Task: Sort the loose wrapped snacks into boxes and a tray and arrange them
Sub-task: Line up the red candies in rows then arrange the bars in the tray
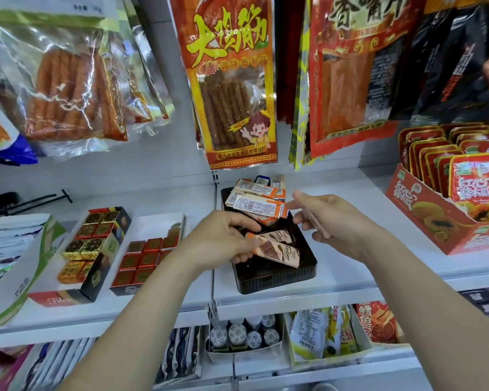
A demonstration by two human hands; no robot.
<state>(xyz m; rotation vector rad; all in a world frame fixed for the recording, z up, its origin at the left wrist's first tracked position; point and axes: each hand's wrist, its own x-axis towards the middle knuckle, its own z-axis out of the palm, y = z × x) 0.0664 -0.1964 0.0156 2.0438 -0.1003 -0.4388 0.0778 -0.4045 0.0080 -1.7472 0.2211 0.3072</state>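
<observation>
Left grip (pixel 221 241), bars (pixel 280 249) over crowded tray (pixel 275 279)

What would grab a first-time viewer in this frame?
Two hands meet over a black tray on the middle shelf: the left hand grips orange-and-white wrapped bars, and the right hand is at the piled bars behind. Above hangs a big orange snack bag; a red display box sits to the right.

The left hand (pixel 223 241) hid one end of two wrapped bars (pixel 280 246). The right hand (pixel 333 218) showed blurred fingers (pixel 316 225), hold indeterminate. The right edge cropped the red box (pixel 435 221).
</observation>
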